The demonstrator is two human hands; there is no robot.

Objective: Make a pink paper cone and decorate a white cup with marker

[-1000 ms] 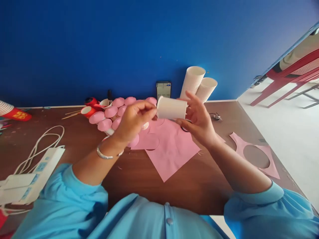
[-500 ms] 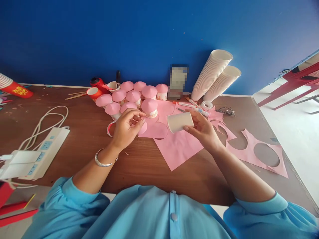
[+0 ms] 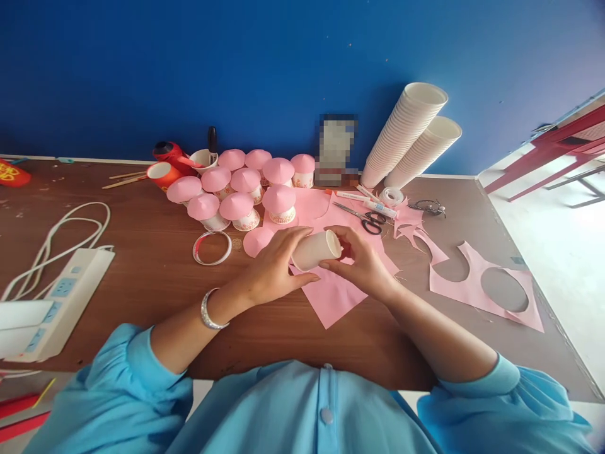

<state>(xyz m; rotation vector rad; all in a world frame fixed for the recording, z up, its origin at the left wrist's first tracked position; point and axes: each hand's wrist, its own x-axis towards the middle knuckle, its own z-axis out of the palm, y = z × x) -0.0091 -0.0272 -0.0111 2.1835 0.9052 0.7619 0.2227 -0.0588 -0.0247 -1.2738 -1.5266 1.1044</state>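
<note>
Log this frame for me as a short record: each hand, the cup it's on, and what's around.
Right hand: grips one end of a white cup between thumb and fingers
Left hand: at the cup's other end, thumb apart from it; finger contact unclear
Cup pose: tipped on its side, above pink paper
Cutting tool: scissors, lying on the pink paper
Beyond left hand: cups with pink cone tops
Near wall: taller cup stack; shorter cup stack
Far left: power strip
</note>
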